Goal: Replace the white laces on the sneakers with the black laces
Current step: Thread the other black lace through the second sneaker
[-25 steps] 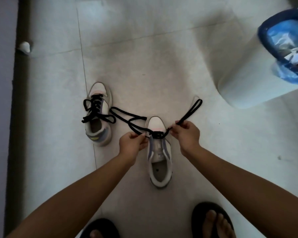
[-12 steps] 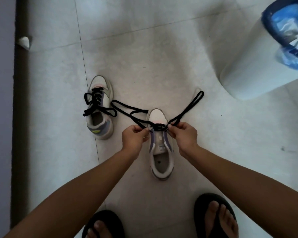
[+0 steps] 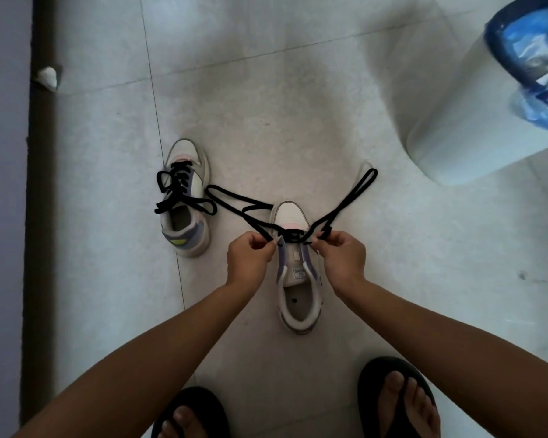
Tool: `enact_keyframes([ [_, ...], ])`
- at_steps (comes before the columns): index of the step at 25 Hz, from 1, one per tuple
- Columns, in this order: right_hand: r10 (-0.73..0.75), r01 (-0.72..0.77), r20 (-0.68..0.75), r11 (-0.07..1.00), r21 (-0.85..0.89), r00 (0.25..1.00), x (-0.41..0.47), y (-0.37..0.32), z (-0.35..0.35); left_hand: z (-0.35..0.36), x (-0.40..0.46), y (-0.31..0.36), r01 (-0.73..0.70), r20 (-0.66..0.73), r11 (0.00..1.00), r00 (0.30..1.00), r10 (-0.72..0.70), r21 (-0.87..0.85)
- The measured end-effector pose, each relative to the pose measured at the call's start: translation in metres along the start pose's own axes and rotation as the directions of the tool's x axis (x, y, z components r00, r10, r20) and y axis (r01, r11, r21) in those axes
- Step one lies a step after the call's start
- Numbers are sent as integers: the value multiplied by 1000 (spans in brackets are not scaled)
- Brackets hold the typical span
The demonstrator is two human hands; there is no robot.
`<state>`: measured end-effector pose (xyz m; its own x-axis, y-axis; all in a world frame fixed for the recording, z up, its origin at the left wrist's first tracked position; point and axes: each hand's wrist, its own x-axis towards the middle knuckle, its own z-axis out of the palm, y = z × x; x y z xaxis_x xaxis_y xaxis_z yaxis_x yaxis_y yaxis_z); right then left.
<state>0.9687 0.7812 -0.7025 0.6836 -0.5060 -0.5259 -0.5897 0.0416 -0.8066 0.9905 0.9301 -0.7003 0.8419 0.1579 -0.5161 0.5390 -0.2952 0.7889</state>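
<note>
Item: near sneaker (image 3: 299, 273), toe pointing away, standing on the floor between the two hands; only the lowest eyelets near the toe carry the black lace (image 3: 293, 236), the upper eyelets look bare.

Left hand (image 3: 250, 257): fingers curled, pinching the left run of the lace just beside the shoe's left edge. That run trails off left across the floor in loose loops toward the second shoe.

Right hand (image 3: 342, 256): fingers curled, pinching the right run, which loops out up and right and doubles back.

Item: far sneaker (image 3: 185, 197), to the left and a little apart — already strung in black, its ends lying loose across the opening.

Risks, as judged: the two runs appear unequal, so a hard pull on one side could leave the ends lopsided; the left loops lie against the far sneaker's loose ends and may snag or drag it; a flat lace can twist at the eyelet. Whether the tips are threaded or merely held is too small to tell.

Surface: pale tiled floor (image 3: 266, 105), grout lines visible, dim light. A dark strip runs along the left wall, with a small white scrap (image 3: 47, 77) beside it. A white bin with a blue liner (image 3: 487, 99) stands upper right. Feet in dark sandals (image 3: 399, 403) at the bottom edge.
</note>
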Motion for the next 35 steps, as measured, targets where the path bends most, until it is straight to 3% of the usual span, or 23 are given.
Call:
enact_keyframes([
  [5,-69,72,75,997,-35,995,-3,-1,2,8,-6,1,-167,2,966,985,170,196],
  [8,-164,183,118,968,-172,979,-4,-2,2,10,-11,0,-268,6,887,958,287,375],
  [10,-268,313,172,884,-347,948,-6,-1,0,11,-19,-1,-320,50,829,941,336,459],
  [12,-365,435,237,728,-530,900,-10,3,-2,13,-29,-5,-348,123,753,933,340,559],
  [14,-398,505,315,610,-611,862,-13,6,-3,16,-36,-7,-368,203,658,927,316,657],
  [15,-393,533,362,567,-629,845,-14,5,-2,16,-35,-7,-359,209,669,932,297,651],
  [19,-326,536,426,478,-696,844,-14,-13,3,6,-17,0,-209,133,874,977,167,438],
  [22,-242,627,583,189,-756,776,-18,-18,3,-3,-13,-1,-147,157,948,982,105,282],
  [24,-174,627,613,37,-778,771,-18,-22,2,-5,-12,-2,-134,157,962,983,98,238],
  [28,-299,621,721,-369,-692,625,-25,-32,4,-4,-10,-3,-127,159,974,982,97,188],
  [32,-350,623,749,-416,-662,562,-26,-30,8,-3,-9,-3,-90,175,988,982,67,126],
  [35,-382,682,785,-395,-616,487,-21,-26,6,-2,-9,-4,-65,165,993,985,49,95],
])
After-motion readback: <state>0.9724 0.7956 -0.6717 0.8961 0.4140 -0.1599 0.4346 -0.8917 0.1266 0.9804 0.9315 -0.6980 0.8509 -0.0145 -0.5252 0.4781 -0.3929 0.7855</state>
